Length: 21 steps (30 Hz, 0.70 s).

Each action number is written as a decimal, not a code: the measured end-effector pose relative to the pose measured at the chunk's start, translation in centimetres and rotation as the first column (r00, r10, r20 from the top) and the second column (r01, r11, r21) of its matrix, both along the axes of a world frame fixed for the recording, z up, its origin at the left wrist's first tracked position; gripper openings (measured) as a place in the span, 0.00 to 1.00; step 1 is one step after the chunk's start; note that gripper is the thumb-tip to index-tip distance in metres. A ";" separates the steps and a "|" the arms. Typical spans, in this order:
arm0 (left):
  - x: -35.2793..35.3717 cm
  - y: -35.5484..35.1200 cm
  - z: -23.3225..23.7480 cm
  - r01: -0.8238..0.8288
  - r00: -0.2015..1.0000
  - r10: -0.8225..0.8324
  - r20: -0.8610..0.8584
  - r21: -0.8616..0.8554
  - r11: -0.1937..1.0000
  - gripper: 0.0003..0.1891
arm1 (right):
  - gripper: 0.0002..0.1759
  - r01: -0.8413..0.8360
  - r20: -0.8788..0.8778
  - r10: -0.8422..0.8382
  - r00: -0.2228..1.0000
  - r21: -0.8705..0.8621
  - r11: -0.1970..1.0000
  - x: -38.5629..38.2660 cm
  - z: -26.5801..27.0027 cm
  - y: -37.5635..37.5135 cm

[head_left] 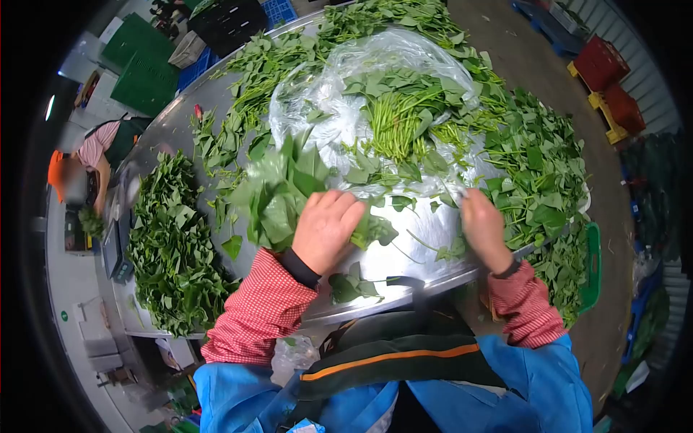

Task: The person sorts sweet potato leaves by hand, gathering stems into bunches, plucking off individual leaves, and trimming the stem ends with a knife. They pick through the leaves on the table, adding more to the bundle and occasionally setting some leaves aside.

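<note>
My left hand [328,227] is closed around the stems of a bunch of leafy greens [278,191], its broad leaves spreading to the left. Further right, my right hand [484,225] has its fingers pinched together at the near edge of a clear plastic bag [346,119]; what lies between the fingertips is too small to tell. On the bag rests a pile of greens [401,119] with the cut stems facing me. A few loose leaves and thin stems [426,244] lie on the metal table [390,263] between my hands.
Heaps of greens lie at the left [177,245], and right [538,166] of the table. A green crate [592,267] stands by the right edge. At the far left a person in an orange cap [55,173] handles greens near a scale [115,252]. Red crates [603,65] stand beyond the aisle.
</note>
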<state>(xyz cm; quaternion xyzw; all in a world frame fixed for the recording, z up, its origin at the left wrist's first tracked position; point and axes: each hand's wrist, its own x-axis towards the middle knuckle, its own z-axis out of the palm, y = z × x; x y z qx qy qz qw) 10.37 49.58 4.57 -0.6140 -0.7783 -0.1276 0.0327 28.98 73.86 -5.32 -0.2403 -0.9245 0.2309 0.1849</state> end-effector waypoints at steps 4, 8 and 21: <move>-0.2 -1.6 -0.6 0.073 0.988 -0.074 -0.135 -0.017 0.997 0.36 | 0.15 0.022 0.112 -0.034 0.993 0.109 0.994 2.4 -0.2 2.9; 1.5 -7.0 -5.4 -0.105 0.993 0.074 -0.097 -0.372 0.922 0.44 | 0.20 -0.064 0.125 0.024 0.992 0.330 0.942 1.4 0.8 1.3; 6.6 -13.3 -10.7 -0.692 0.269 0.423 0.865 -0.132 0.710 0.10 | 0.14 -0.163 0.188 0.184 0.965 -0.125 0.979 -8.7 -0.6 -11.4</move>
